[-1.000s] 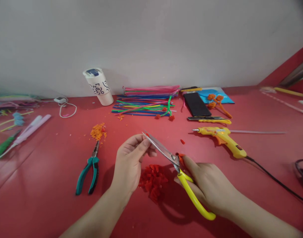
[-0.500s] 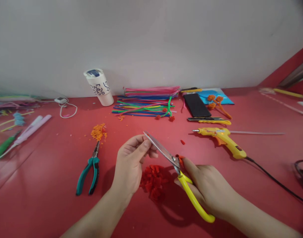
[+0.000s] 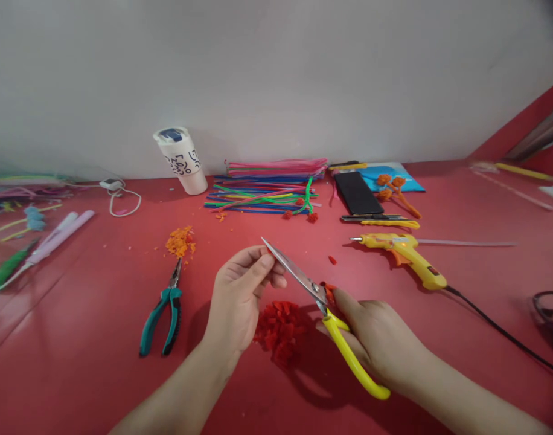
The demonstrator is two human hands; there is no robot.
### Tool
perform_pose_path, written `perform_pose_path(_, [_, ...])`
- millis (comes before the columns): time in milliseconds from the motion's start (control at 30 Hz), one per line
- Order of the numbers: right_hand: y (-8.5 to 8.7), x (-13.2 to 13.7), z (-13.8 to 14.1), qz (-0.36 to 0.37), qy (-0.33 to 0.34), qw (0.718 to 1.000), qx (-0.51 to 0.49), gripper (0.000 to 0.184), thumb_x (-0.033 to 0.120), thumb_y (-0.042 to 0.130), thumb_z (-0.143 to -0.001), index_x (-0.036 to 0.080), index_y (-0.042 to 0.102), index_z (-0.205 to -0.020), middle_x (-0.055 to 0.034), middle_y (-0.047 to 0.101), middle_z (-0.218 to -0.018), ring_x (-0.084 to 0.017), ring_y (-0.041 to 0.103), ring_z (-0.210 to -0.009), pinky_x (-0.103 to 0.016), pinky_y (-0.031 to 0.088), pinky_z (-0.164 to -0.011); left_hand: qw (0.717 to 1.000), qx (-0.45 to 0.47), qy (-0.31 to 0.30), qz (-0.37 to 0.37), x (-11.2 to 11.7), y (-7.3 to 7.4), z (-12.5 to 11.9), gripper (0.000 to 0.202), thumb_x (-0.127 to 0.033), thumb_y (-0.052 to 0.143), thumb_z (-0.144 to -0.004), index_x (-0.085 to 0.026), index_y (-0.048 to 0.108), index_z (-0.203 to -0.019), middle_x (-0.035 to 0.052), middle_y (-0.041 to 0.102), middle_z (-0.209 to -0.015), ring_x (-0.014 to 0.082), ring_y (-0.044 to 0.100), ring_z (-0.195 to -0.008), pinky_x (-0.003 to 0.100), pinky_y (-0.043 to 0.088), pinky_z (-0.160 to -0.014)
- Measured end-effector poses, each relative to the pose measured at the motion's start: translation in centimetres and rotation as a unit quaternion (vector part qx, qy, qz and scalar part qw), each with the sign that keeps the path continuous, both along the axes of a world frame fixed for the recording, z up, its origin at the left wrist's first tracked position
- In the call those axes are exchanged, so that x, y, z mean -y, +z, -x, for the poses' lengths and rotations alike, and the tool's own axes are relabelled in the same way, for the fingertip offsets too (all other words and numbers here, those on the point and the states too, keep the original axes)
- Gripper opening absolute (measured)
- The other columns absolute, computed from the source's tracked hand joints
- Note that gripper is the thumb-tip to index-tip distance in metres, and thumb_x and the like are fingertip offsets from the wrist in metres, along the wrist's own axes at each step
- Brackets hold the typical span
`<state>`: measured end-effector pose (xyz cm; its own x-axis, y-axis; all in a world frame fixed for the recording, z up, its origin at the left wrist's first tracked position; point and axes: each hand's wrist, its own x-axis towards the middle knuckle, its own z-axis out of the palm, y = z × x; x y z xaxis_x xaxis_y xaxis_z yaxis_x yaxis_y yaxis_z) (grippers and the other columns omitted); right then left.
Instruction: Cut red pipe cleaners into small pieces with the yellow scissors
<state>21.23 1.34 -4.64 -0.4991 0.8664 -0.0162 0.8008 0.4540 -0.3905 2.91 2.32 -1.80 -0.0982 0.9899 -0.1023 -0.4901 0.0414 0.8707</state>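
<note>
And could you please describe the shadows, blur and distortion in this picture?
Head view, middle: soft shadow on the red table below the scissors; head view, far left: the green-handled tool looks blurred, the pliers sharper; head view, back: the white tumbler leans, probably from lens distortion.

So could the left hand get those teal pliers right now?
Probably yes: the teal needle-nose pliers lie left of the left hand, and nothing seems to block the way. But it appears to pinch a small red piece, so it may need to let go first.
</note>
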Motion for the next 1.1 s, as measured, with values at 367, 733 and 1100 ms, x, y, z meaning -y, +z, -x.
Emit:
perform_pose_path(367, [2.7, -1.3, 1.5, 0.295, -0.124, 0.834, -0.449, 0.028, 0.046, 0.048, -0.071, 0.019, 0.043, -0.077, 0.0141, 0.028, -0.031, -0.007, 0.028, -0.024, -0.023, 0.034, -0.034, 0.96, 0.053, -0.258, 0.097, 0.8, -0.4, -1.1, 0.012, -0.021, 0.058, -0.073, -0.012, 0.057, -0.066, 0.0007, 0.056, -0.058, 0.0046, 0.049, -0.046, 0.016, 0.037, -0.047])
perform_pose_path(733, [2.3, -1.9, 0.6, 0.301, -0.125, 0.852, -0.409, 0.009, 0.027, 0.048, -0.072, 0.019, 0.046, -0.07, 0.0127, 0.035, -0.032, -0.006, 0.034, -0.026, -0.02, 0.036, -0.036, 0.951, -0.108, -0.269, 0.107, 1.1, -1.0, -1.7, 0.012, -0.024, 0.056, -0.073, -0.012, 0.058, -0.071, 0.0007, 0.058, -0.059, 0.0065, 0.051, -0.046, 0.018, 0.038, -0.048])
perform_pose_path(1100, [2.4, -6.7, -2.7, 0.046, -0.234, 0.968, -0.077, 0.019, 0.022, 0.049, -0.065, 0.02, 0.038, -0.05, 0.0022, 0.044, -0.044, -0.01, 0.039, -0.042, -0.025, 0.022, -0.045, 0.917, -0.388, -0.092, -0.016, -0.4, -2.1, -0.1, 0.018, -0.034, 0.05, -0.076, -0.018, 0.058, -0.081, -0.0006, 0.058, -0.066, 0.0097, 0.049, -0.053, 0.021, 0.038, -0.054])
